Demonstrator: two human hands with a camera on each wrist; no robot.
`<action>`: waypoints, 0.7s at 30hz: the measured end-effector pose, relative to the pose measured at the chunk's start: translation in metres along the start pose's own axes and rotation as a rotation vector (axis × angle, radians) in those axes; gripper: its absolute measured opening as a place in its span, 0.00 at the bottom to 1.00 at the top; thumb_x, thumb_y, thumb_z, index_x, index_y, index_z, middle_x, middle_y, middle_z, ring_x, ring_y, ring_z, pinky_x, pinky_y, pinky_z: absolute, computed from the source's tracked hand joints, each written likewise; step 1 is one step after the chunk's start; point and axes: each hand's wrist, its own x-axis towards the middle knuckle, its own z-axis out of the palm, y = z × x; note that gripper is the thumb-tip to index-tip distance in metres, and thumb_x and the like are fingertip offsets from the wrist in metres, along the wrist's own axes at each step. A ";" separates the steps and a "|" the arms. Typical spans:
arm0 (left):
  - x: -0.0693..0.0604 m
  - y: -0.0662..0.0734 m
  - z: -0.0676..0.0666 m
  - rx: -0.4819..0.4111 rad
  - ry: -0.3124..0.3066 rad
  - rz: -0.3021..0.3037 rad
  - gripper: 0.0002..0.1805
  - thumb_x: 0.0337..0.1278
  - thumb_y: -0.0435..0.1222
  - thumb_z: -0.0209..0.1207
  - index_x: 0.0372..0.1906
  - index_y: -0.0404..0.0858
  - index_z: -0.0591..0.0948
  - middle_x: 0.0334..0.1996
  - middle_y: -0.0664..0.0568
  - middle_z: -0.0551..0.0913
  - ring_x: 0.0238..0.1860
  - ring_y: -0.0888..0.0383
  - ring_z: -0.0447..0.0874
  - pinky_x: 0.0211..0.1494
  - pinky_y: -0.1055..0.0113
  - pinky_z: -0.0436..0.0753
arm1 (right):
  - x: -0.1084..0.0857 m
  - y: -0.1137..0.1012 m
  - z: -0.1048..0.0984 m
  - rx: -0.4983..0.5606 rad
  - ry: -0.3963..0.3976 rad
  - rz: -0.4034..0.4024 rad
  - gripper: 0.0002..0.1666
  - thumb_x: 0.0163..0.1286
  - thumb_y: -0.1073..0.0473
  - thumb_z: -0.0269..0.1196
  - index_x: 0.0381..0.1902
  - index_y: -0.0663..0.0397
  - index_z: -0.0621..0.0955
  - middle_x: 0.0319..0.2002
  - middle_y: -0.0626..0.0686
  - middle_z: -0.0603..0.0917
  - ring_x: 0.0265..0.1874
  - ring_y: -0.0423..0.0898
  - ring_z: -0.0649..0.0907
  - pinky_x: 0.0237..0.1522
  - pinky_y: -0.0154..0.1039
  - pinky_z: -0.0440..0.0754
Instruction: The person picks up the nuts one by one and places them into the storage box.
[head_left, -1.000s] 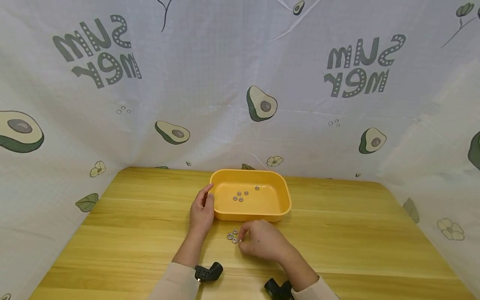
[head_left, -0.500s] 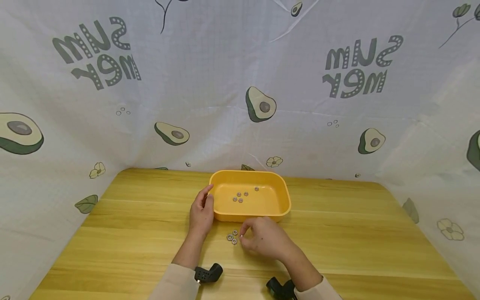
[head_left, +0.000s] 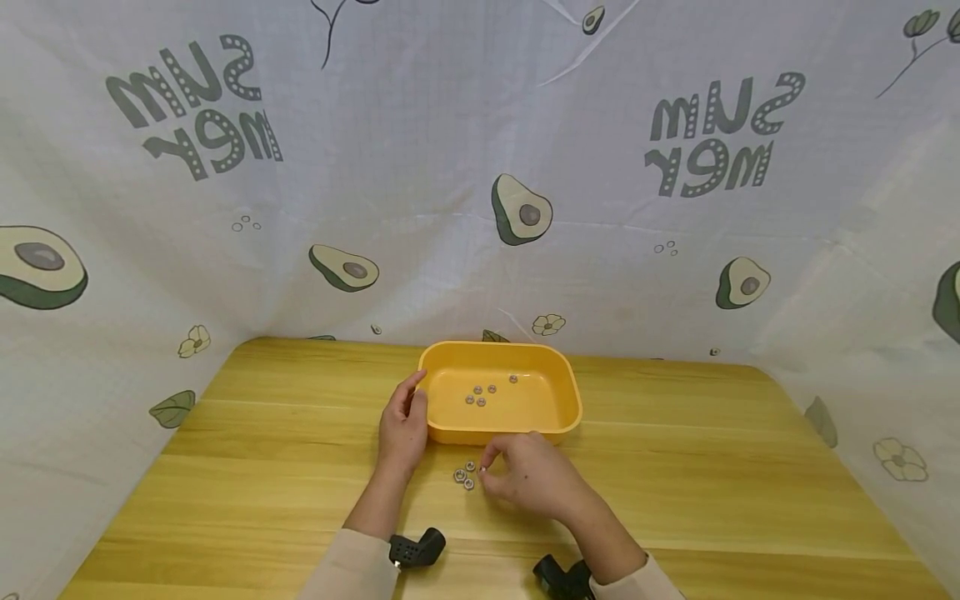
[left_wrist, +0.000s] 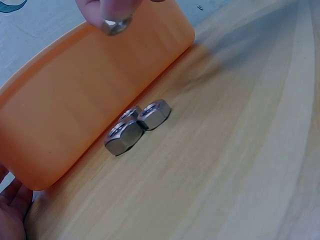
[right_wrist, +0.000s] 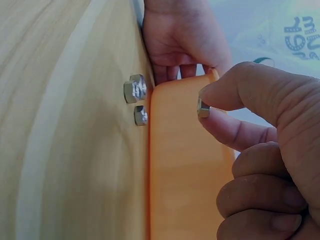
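Note:
A metal nut (right_wrist: 203, 108) is pinched between the thumb and index finger of my right hand (head_left: 534, 479), held above the table in front of the tray. My left hand (head_left: 402, 429) rests at the left end of the yellow tray (head_left: 487, 436), its fingers against the wall and rim. Three nuts lie close together on the table between the hands; the larger one (head_left: 461, 475) is at the left. Several small nuts, one of them (head_left: 513, 378) apart at the right, lie inside the tray. The left wrist view shows the pinched nut (left_wrist: 117, 25) above the three loose ones.
The wooden table (head_left: 712, 467) extends to both sides of the tray. A pale cloth (head_left: 435, 125) printed with avocados and lettering hangs behind and beside it. Black wrist devices, one on the left wrist (head_left: 417, 547), stand above the table's near part.
My right hand has lifted slightly and moved a little away from the three loose nuts, with a nut between its fingertips. My left hand has stayed at the tray.

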 end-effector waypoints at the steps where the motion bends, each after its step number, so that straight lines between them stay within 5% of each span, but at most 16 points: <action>1: 0.000 0.000 0.000 -0.001 0.000 0.001 0.22 0.77 0.40 0.48 0.70 0.48 0.77 0.69 0.46 0.76 0.64 0.47 0.76 0.71 0.49 0.73 | -0.001 -0.001 -0.001 0.003 0.006 0.000 0.04 0.62 0.53 0.72 0.30 0.40 0.85 0.15 0.41 0.67 0.16 0.39 0.67 0.20 0.33 0.64; 8: 0.000 0.000 0.000 -0.003 -0.003 -0.008 0.22 0.78 0.40 0.48 0.70 0.49 0.77 0.70 0.47 0.75 0.66 0.48 0.76 0.72 0.48 0.73 | -0.004 -0.005 -0.010 0.030 0.088 0.005 0.03 0.63 0.55 0.71 0.33 0.44 0.85 0.11 0.40 0.67 0.10 0.37 0.64 0.14 0.29 0.59; 21: 0.000 -0.001 0.000 -0.003 0.001 0.002 0.21 0.77 0.40 0.49 0.69 0.49 0.77 0.70 0.46 0.75 0.66 0.47 0.76 0.72 0.48 0.73 | -0.002 -0.004 -0.024 -0.005 0.223 0.077 0.05 0.64 0.53 0.73 0.33 0.41 0.85 0.11 0.42 0.63 0.11 0.39 0.62 0.16 0.30 0.56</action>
